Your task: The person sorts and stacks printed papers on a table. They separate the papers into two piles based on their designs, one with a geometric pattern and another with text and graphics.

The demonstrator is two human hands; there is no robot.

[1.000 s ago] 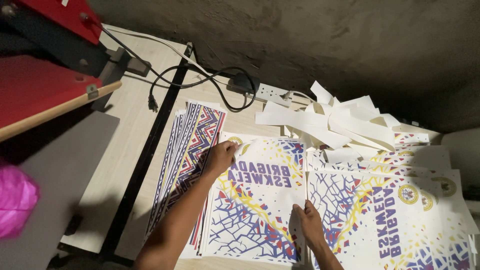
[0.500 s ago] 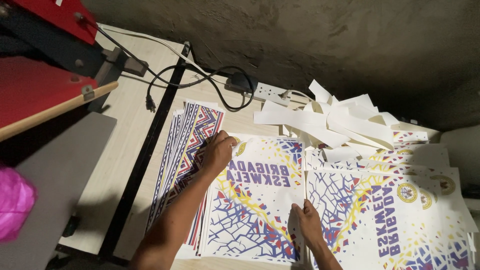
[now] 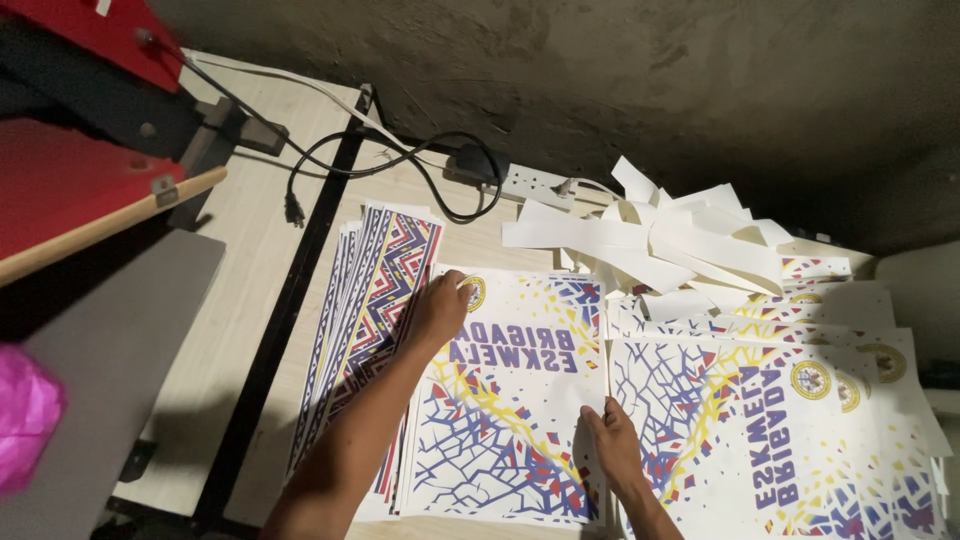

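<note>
A stack of printed sheets [image 3: 510, 400] with blue crack patterns, a yellow streak and purple lettering lies on the wooden table [image 3: 250, 250]. My left hand [image 3: 440, 308] rests fingers-down on the stack's top left corner. My right hand [image 3: 612, 448] presses on the stack's right edge, between it and a second pile of similar sheets [image 3: 770, 430]. A fanned pile of striped zigzag-pattern strips [image 3: 375, 300] lies just left of my left hand. Neither hand lifts a sheet clear of the pile.
Loose white paper offcuts [image 3: 660, 235] are heaped behind the sheets. A white power strip [image 3: 530, 182] with black cables [image 3: 400, 165] sits near the wall. A red heat press [image 3: 80, 120] with a grey platen [image 3: 100, 340] stands at left, and a pink object [image 3: 25, 415] is at the left edge.
My left hand slid slightly up toward the top left corner of the stack. My right hand stayed at the right edge.
</note>
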